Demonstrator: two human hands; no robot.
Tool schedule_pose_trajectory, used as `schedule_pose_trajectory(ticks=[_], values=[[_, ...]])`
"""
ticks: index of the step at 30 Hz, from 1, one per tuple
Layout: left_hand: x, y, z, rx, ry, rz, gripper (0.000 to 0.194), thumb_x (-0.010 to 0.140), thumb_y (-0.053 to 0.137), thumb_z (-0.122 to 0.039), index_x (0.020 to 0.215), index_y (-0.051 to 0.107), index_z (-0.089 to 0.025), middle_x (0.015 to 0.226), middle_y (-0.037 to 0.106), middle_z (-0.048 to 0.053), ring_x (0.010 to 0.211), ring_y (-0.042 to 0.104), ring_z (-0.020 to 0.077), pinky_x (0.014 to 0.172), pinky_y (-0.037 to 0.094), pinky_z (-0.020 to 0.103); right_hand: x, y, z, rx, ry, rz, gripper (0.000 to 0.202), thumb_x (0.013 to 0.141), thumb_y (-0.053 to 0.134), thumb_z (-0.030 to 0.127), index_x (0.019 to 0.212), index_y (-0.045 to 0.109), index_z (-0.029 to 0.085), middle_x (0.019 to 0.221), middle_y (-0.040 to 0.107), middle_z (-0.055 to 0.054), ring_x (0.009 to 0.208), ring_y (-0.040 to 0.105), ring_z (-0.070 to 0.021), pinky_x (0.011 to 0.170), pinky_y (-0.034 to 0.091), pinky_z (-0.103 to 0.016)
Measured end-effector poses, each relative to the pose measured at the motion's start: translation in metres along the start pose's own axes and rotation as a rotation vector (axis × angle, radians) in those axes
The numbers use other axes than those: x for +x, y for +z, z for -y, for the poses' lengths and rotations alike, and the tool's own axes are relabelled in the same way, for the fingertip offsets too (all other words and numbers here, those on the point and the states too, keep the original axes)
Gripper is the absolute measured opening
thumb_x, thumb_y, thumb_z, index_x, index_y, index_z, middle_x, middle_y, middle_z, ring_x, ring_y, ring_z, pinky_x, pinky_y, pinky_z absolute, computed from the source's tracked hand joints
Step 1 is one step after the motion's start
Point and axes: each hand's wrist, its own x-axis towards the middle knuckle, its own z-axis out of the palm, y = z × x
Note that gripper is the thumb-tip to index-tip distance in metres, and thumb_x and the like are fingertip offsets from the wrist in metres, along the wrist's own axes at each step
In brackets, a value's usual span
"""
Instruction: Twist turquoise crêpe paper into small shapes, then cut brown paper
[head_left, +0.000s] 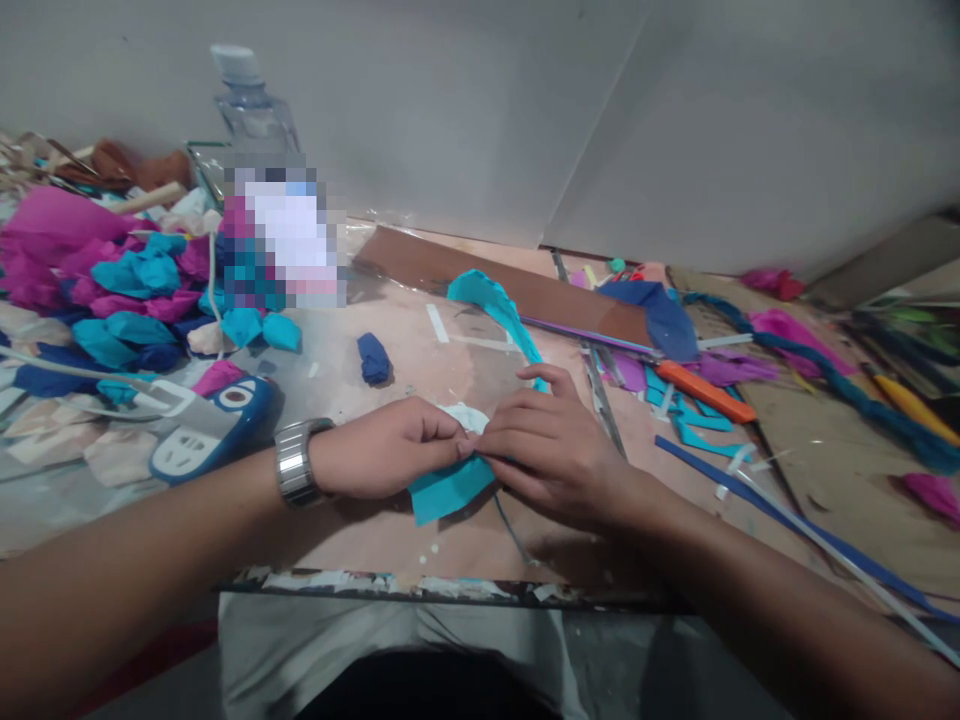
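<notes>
Both of my hands meet over the table's near middle, fingertips pinched together. My left hand, with a metal watch on the wrist, has its thumb and bent fingers closed on a piece of turquoise paper. From the other side my right hand pinches the same paper at its upper edge, index finger raised a little. The exact fold between the fingertips is hidden. Beyond the right hand a curved turquoise paper strip runs up and to the left. A crumpled dark blue paper piece lies beyond the left hand.
Crumpled pink, turquoise and blue paper is heaped at left, beside a blue-and-white device with a cable. A plastic bottle stands behind. To the right lie an orange cutter, brown sheet, blue strip and cardboard.
</notes>
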Motion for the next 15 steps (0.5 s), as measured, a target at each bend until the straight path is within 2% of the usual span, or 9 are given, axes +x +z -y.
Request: schedule_pose_trajectory(ticks=[2, 10, 15], values=[[0.0001, -0.0001, 0.0003, 0.039, 0.007, 0.006, 0.043, 0.101, 0.053, -0.048, 0.075, 0.057, -0.015, 0.066, 0.045, -0.004, 0.062, 0.037, 0.01, 0.057, 0.032, 0.023, 0.0001, 0.0006, 0.0, 0.002, 0.014, -0.013, 0.01, 0.098, 0.063, 0.02, 0.102, 0.069, 0.026, 0.09, 0.078, 0.0, 0.088, 0.071, -0.0195, 0.114, 0.034, -0.051], [-0.0001, 0.0011, -0.0022, 0.138, 0.049, -0.043, 0.038, 0.102, 0.051, -0.039, 0.074, 0.059, -0.014, 0.067, 0.048, -0.003, 0.065, 0.041, 0.0106, 0.059, 0.034, 0.023, -0.0009, 0.0045, -0.0005, 0.075, 0.105, -0.032, 0.009, 0.097, 0.064, 0.022, 0.1, 0.071, 0.026, 0.091, 0.077, 0.0, 0.091, 0.07, -0.0198, 0.115, 0.032, -0.051], [-0.0031, 0.0067, -0.0069, 0.364, 0.116, -0.134, 0.036, 0.102, 0.049, -0.034, 0.076, 0.066, -0.015, 0.066, 0.058, -0.002, 0.062, 0.048, 0.0109, 0.06, 0.033, 0.023, 0.0017, 0.0041, 0.0022, 0.135, 0.178, -0.036, 0.009, 0.097, 0.064, 0.023, 0.095, 0.072, 0.025, 0.089, 0.075, -0.001, 0.092, 0.068, -0.0199, 0.113, 0.033, -0.05]])
